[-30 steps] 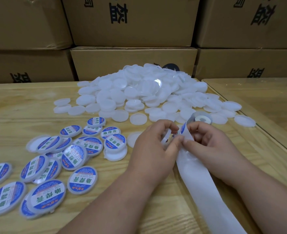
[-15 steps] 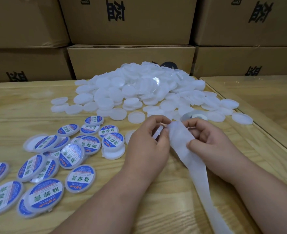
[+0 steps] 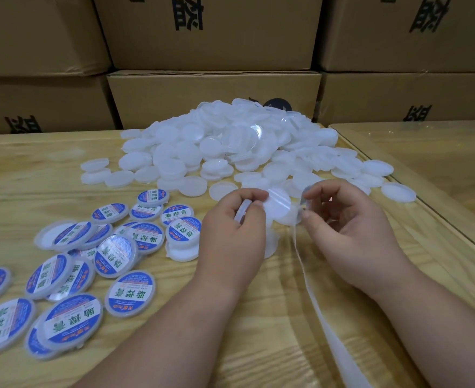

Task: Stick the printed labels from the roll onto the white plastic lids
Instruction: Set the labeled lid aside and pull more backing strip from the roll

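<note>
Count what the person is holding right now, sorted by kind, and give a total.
lid, gripped in the left hand: 1
label, peeled, pinched by the left hand: 1
backing strip, pinched by the right hand: 1
Total: 3

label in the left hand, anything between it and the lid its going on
Nothing visible. The left hand pinches both the label and a lid held on edge, the two side by side. The backing strip trails off toward the right hand.
</note>
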A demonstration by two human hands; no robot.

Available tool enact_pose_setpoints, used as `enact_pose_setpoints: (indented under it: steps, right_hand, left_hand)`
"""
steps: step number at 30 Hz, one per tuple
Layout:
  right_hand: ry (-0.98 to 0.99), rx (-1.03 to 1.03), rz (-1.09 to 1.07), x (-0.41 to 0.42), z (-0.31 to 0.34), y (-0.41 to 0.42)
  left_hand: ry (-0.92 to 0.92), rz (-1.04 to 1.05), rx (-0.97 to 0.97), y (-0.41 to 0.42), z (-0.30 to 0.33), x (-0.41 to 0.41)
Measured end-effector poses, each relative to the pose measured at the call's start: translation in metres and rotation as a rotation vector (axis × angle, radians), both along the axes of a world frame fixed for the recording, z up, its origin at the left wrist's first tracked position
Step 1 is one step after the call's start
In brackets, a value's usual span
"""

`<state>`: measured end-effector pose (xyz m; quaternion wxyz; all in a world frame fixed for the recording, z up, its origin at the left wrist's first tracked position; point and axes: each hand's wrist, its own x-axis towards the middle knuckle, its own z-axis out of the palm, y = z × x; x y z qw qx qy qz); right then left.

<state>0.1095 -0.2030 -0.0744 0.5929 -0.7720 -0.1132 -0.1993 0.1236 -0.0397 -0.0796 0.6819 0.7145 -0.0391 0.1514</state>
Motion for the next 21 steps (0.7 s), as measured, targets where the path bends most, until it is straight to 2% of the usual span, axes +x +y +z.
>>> enact_pose_setpoints:
  steps: [5,14,21]
  right_hand:
    - [-0.113,-0.135,-0.048,0.0008,0.0012,0.0004]
    - [-0.107,-0.197,-0.066,0.0001,0.0015,0.0020]
    - [-0.119,-0.130,-0.071,-0.0034,0.0040,0.0054]
  left_hand:
    - [0.025,-0.030,0.005,-0.0018,0.0029,-0.0028]
    - [0.042,-0.077,-0.024,-0.0019,0.0051,-0.0052]
    - [-0.097,-0.219,-0.090,0.0003,0.0054,-0.0087]
